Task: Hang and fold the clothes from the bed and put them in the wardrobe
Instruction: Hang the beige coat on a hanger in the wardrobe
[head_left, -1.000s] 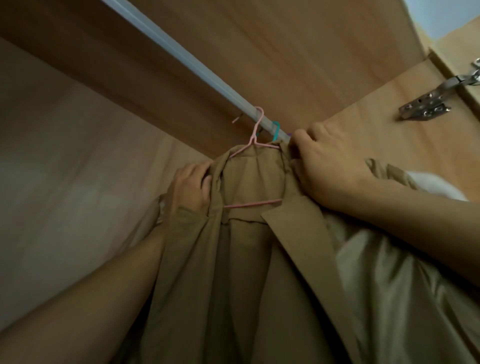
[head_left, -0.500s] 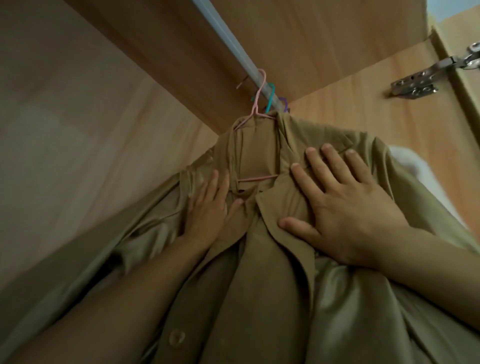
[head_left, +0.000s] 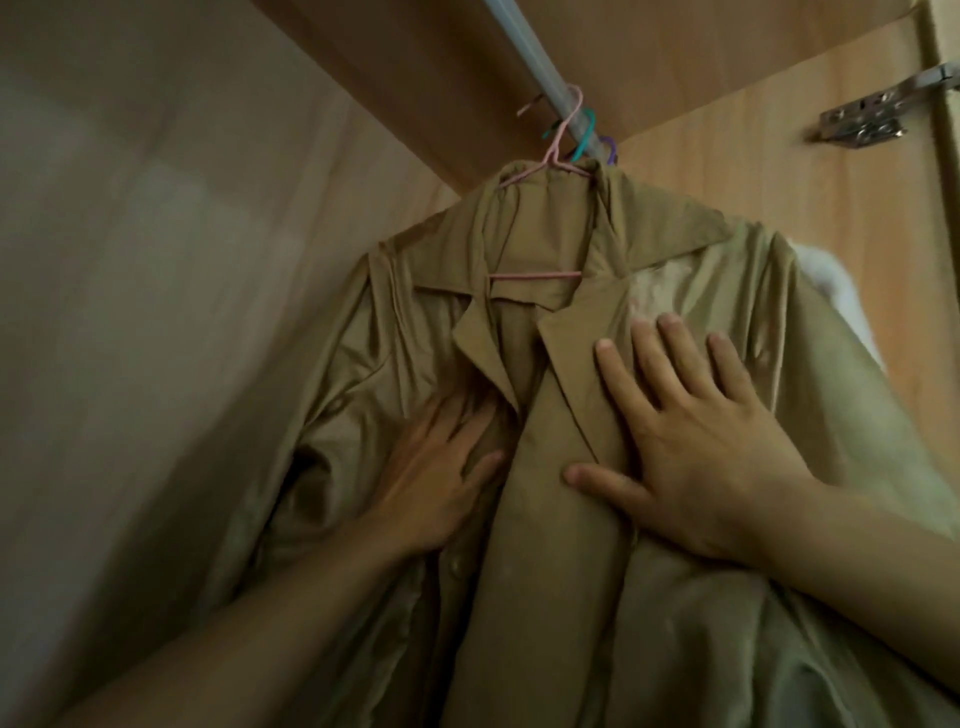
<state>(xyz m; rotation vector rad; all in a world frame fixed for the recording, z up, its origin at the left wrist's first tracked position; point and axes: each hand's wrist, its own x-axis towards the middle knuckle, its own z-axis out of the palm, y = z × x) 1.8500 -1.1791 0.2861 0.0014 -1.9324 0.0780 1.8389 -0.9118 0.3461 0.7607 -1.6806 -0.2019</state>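
one tan coat (head_left: 561, 519) hung inside the wardrobe (head_left: 156, 260) on one pink hanger (head_left: 550, 171), whose hook sat over the single pale rail (head_left: 540, 73) near the top. two more hanger hooks showed on the same rail just behind the pink one: a teal hook (head_left: 584, 137) and a purple hook (head_left: 609, 150), so three hooks in all. the pink hanger's lower bar crossed inside the coat's open collar. one round button (head_left: 457, 564) showed on the coat front below the left hand (head_left: 436, 478). that hand lay flat on the left front panel, fingers straight and a little blurred, gripping nothing. the right hand (head_left: 696, 441) pressed flat on the right lapel and panel, fingers spread and straight, thumb out to the side. one white garment (head_left: 841, 291) peeked out behind the coat's right shoulder. one metal hinge (head_left: 872, 119) was fixed to the wardrobe's right side wall.
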